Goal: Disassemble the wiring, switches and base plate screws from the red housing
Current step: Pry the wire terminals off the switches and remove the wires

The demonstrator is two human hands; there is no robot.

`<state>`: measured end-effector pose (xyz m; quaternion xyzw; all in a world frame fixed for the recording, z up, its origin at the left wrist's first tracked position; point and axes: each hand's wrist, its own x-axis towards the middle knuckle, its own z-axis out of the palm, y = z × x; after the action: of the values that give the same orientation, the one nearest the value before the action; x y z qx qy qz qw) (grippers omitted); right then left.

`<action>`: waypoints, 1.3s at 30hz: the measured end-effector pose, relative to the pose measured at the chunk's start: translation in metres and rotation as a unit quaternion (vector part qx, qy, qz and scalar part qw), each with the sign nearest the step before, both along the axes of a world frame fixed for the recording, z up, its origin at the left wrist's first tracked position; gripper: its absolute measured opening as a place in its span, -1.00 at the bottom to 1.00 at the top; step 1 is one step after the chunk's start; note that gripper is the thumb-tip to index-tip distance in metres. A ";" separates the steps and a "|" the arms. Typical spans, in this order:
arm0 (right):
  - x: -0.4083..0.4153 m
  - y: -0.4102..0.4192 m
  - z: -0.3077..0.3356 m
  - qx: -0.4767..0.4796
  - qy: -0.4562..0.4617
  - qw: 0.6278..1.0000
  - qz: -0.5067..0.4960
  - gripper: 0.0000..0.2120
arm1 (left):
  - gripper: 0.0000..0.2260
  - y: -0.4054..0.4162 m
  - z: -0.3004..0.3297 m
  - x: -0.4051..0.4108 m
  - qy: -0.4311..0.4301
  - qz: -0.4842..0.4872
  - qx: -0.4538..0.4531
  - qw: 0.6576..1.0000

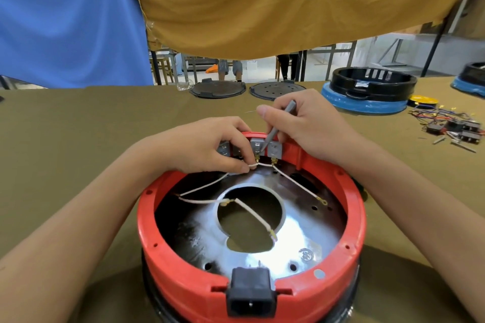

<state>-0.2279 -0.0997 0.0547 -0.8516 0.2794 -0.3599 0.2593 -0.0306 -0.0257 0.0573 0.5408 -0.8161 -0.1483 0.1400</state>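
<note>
**Red housing teardown: working the switch wires at the far rim**

Workbench is covered in an olive-brown cloth (78, 139), and the red housing (351, 217) sits right in the middle at the near edge, open side up. I'll place everything off that housing.

Closest to me on its near wall is the black power socket (251, 294), clipped into the rim. Inside the housing there's the shiny metal base plate (301, 233) with a big round hole in the center, and loose white wires (253, 214) draped across it, a couple ending in small ring terminals.

At the housing's far rim are the grey switches (273, 149) in a row. My left hand (207, 147) is there, thumb and fingertip pinching one white wire just below a switch terminal. My right hand (307, 126) grips a thin grey tool (279, 126) like a pen, tip angled down onto the switch beside that terminal.

Off to the housing's far right is a pile of already pulled switches and colored wiring (454, 126) with a few screws. Past the housing, two dark round lids (217, 89) lie flat, and a black ring on a blue base (367, 92) sits further right. Behind it all hang blue and mustard fabric sheets (262, 2).
</note>
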 end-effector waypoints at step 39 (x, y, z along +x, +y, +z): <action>-0.002 -0.003 -0.004 0.035 -0.028 0.999 0.017 -0.60 | -0.94 -0.002 -0.001 -0.002 -0.025 0.001 -0.018 1.000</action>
<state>-0.2300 -0.1023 0.0502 -0.8363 0.2700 -0.3688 0.3029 -0.0326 -0.0273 0.0565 0.5424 -0.8214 -0.1198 0.1296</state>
